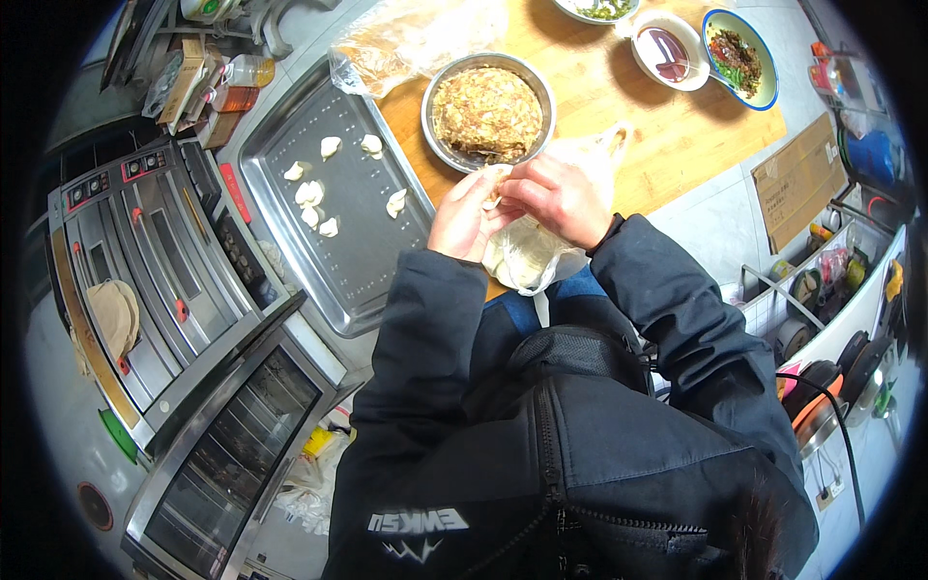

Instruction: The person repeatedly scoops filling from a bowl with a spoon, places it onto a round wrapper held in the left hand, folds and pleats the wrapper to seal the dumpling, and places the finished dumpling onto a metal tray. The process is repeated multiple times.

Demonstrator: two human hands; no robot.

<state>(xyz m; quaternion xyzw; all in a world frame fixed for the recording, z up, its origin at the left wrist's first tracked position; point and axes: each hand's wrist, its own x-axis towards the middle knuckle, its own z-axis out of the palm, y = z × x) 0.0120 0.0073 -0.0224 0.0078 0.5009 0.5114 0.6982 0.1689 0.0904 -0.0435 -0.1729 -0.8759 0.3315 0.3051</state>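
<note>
My left hand (462,223) holds a small filled dough wrapper (497,175) between thumb and fingers. From the other side, my right hand (557,197) pinches the same wrapper, and its fingers partly hide it. Just beyond both hands stands a round metal bowl (545,136) heaped with minced filling (487,109). Below my hands, an open plastic bag (533,264) holds pale round wrappers, partly covered by my fingers. On the left, a large metal tray (362,272) carries several folded dumplings (309,194), spaced apart or in a small cluster.
A wooden board (670,163) lies under the bowl. Clear plastic bags (435,32) rest at its far left. Small bowls of chopped greens (605,9), dark sauce (661,54) and seasonings (743,65) stand far right. A steel deck oven (156,246) is at left.
</note>
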